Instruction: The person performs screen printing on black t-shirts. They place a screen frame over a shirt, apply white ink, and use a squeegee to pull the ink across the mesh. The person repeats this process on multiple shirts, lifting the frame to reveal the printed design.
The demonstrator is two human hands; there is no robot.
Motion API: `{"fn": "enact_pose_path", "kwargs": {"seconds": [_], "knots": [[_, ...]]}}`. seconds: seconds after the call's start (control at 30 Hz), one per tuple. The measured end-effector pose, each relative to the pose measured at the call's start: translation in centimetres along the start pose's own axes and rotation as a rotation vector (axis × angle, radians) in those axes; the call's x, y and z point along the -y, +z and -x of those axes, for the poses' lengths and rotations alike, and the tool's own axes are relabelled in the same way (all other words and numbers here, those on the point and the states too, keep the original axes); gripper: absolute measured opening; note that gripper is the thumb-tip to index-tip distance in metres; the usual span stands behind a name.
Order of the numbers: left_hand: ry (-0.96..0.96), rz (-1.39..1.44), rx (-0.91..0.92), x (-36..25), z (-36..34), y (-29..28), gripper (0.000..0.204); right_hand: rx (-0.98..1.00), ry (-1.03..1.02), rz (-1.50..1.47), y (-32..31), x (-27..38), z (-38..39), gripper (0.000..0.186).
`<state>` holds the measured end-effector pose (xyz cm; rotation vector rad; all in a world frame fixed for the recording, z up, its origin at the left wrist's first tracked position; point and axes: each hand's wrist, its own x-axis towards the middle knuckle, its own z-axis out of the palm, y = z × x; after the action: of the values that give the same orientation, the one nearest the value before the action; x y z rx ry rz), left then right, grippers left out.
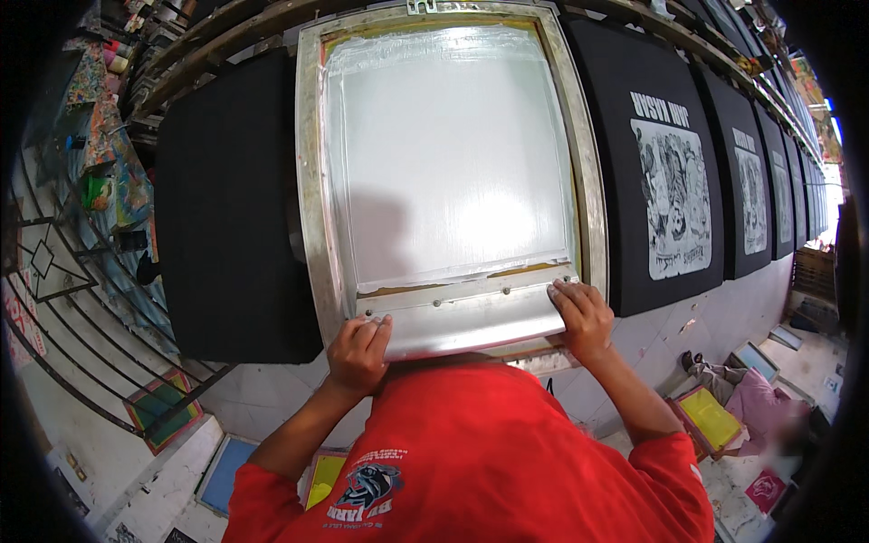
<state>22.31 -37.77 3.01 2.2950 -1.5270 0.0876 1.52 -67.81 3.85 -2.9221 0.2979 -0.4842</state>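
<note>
Fingers of left hand [359, 353] and right hand [582, 317] curled snug over opposite ends of wide silver metal bar [471, 326] with row of screws [436, 303]. Bar sat across near end of whitish mesh screen [444, 154], inside worn pale rectangular frame [317, 181]. Plain black fabric panel [231, 217] left, printed black panels [672, 190] right. Risk imo: lopsided grip pressure could've tilted bar, streaking or scuffing mesh.

Pale floor [161, 498]: blue framed screen [228, 475] on it.
</note>
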Motion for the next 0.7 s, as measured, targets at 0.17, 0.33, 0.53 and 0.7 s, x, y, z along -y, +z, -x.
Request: {"fn": "enact_pose_path", "kwargs": {"seconds": [0.17, 0.33, 0.53, 0.7], "knots": [[0.017, -0.043, -0.002, 4.4, -4.9, 2.2, 0.046, -0.009, -0.047, 0.044, 2.2, -4.2, -6.5, 0.051], [0.07, -0.168, -0.131, 10.2, -13.5, 3.9, 0.034, -0.001, -0.014, 0.063, 4.9, -8.3, -13.7, 0.064], [0.083, -0.103, -0.129, 17.3, -25.7, 3.4, 0.032, -0.025, 0.007, 0.08, 6.6, -13.9, -25.3, 0.046], [-0.076, 0.014, 0.087, 18.0, -31.8, -2.3, 0.026, 0.183, 0.025, 0.037, 2.4, -15.6, -32.6, 0.035]]}}
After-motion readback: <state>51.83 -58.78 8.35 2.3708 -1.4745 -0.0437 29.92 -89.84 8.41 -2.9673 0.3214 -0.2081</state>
